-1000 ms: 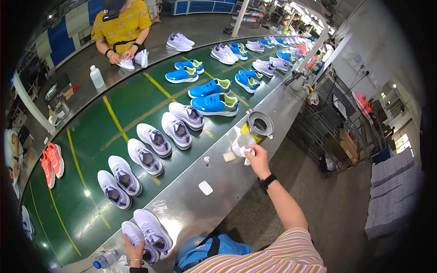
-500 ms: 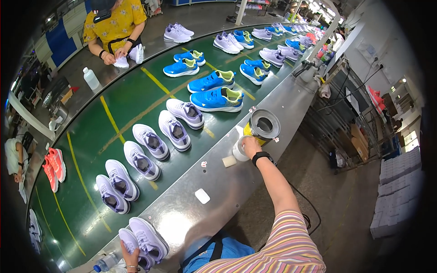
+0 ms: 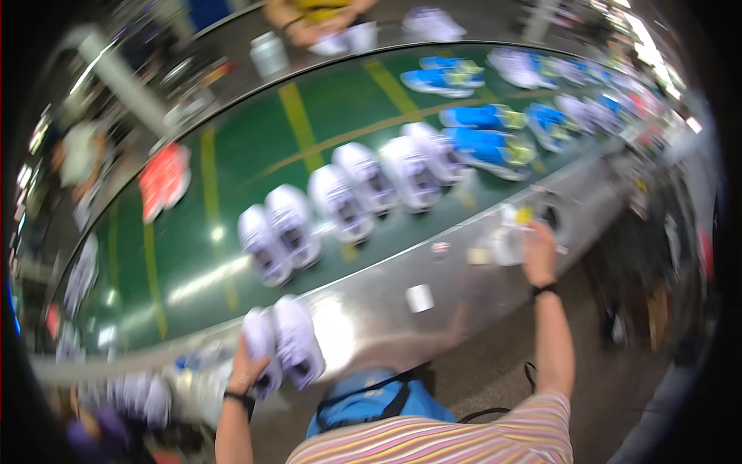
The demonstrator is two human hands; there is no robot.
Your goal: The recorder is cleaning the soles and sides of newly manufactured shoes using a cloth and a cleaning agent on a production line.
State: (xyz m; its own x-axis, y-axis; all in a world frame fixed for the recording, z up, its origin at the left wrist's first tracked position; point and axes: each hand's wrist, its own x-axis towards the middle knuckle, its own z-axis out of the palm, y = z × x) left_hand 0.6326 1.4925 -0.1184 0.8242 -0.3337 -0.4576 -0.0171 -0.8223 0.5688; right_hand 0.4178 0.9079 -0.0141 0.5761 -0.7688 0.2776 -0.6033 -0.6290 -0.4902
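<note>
Steel ledge [image 3: 371, 311]: left fingers [image 3: 245, 360] gripping lavender shoe [image 3: 260, 334]; right fingers [image 3: 539, 239] by white cup [image 3: 506, 245], grip unclear; yellow label [image 3: 525, 214] blurred.

I see 4 prs lilac-&-wht shoes [image 3: 297, 332] near/ctr, 3+ prs blue-&-lime shoes [image 3: 487, 150] R, 1 pr coral-red shoes [image 3: 164, 184] far L.

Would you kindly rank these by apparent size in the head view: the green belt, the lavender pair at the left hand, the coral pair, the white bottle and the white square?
1. Green belt
2. Lavender pair
3. Coral pair
4. White bottle
5. White square

The coral pair and bottle are farther off, so true sizes are unsure.
</note>
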